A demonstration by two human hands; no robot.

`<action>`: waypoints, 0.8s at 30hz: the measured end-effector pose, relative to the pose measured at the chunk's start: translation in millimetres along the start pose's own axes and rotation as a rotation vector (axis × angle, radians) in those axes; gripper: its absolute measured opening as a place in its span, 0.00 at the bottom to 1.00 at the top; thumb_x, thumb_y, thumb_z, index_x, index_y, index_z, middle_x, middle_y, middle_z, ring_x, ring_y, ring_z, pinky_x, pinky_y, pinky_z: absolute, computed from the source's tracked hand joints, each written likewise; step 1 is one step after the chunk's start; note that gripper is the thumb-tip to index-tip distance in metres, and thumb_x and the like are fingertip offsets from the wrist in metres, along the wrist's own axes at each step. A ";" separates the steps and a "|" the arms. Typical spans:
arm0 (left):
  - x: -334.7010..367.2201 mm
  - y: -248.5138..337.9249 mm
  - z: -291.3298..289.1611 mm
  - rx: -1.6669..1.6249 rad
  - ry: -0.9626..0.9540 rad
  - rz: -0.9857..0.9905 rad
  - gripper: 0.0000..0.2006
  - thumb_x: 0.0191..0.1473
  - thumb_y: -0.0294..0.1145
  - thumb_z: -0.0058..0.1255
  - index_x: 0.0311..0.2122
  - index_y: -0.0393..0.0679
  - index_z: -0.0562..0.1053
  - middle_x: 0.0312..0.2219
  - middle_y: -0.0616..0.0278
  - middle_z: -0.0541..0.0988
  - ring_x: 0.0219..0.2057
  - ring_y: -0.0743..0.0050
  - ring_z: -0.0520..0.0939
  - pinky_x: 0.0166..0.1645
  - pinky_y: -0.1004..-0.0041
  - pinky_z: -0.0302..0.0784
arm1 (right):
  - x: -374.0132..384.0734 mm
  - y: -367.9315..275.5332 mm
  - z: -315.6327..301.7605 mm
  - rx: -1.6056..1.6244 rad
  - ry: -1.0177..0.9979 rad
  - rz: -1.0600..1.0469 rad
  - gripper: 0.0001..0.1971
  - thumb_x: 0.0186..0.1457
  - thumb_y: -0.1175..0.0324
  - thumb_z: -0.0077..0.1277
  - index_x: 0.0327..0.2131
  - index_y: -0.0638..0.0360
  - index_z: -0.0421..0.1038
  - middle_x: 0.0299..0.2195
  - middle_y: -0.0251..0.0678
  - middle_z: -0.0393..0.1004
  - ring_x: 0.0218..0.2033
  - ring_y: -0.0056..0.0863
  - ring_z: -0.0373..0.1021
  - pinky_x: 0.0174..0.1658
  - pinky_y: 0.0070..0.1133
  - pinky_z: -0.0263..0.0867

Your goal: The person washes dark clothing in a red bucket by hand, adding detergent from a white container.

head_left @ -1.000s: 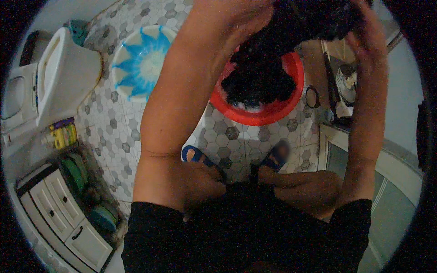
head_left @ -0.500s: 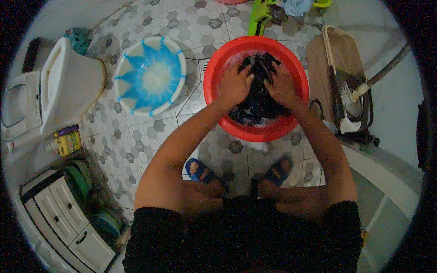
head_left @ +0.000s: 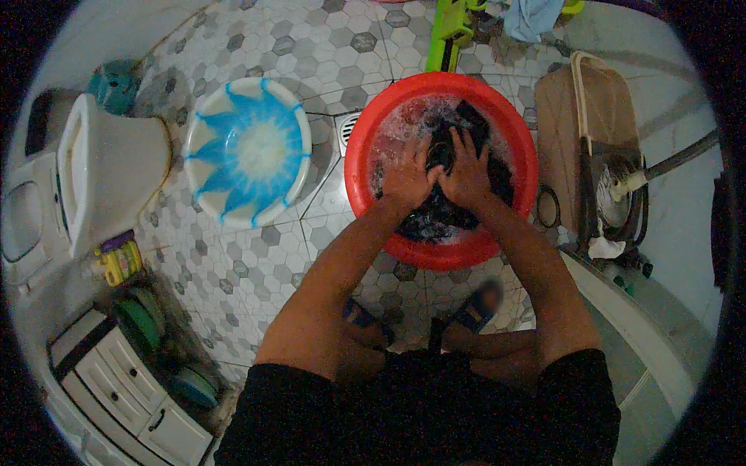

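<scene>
A person in black short sleeves reaches both arms down into a red basin [head_left: 356,175] that stands on a floor of hexagon-patterned tiles [head_left: 334,46]. The dark cloth [head_left: 439,213] lies inside it, bunched and wet in sudsy water [head_left: 394,128] — part of it sits beneath the hands, part spreads toward the far and near sides.

The right hand [head_left: 468,172] is open on top of the cloth, its fingers fanned apart and pointing away from the person. The left hand [head_left: 410,177] is just beside it, over foam and the cloth's left edge, thumb turned inward close to the other thumb; its fingers reach forward, but they are too dim to tell whether they have hold of any fabric.

To the left of the red basin — well apart from the hands — is a white basin with a blue sunburst pattern [head_left: 260,151] (pale at its centre). A round floor drain [head_left: 348,133] shows between the two basins. A bright green object [head_left: 446,43] lies just beyond the red basin's far rim, and the person's blue sandals [head_left: 471,314] are on the near side.
</scene>
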State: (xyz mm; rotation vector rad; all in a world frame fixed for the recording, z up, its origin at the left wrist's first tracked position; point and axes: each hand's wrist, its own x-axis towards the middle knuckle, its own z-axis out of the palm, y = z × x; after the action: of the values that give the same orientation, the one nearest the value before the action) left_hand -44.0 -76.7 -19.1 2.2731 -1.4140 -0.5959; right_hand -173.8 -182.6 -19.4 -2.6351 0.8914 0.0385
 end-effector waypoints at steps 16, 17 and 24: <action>46.8 -16.2 -17.3 -0.133 -0.004 0.123 0.24 0.60 0.41 0.45 0.59 0.44 0.65 0.55 0.43 0.70 0.59 0.38 0.65 0.64 0.48 0.56 | 37.4 33.5 -24.9 0.263 -0.149 0.189 0.35 0.57 0.52 0.50 0.59 0.69 0.56 0.57 0.61 0.61 0.57 0.56 0.61 0.60 0.43 0.55; 45.2 -25.8 -16.4 -0.199 0.036 0.121 0.22 0.58 0.40 0.47 0.55 0.42 0.67 0.51 0.43 0.72 0.55 0.40 0.69 0.61 0.49 0.60 | 36.9 35.5 -26.5 0.372 -0.183 0.179 0.34 0.57 0.53 0.50 0.59 0.68 0.56 0.56 0.61 0.62 0.57 0.54 0.61 0.61 0.41 0.56; 0.4 -17.1 -29.3 -0.031 -0.023 0.523 0.31 0.49 0.50 0.55 0.55 0.42 0.68 0.62 0.43 0.59 0.60 0.35 0.62 0.61 0.43 0.60 | -12.7 82.8 -55.7 -0.013 0.089 -0.417 0.33 0.44 0.71 0.52 0.59 0.55 0.63 0.61 0.51 0.58 0.62 0.54 0.54 0.65 0.41 0.50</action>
State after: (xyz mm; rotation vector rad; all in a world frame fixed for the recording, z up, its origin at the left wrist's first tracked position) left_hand -15.2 -66.9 -4.0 1.7633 -1.8949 -0.4661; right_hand -237.8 -255.3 7.6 -2.7967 0.3519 -0.1795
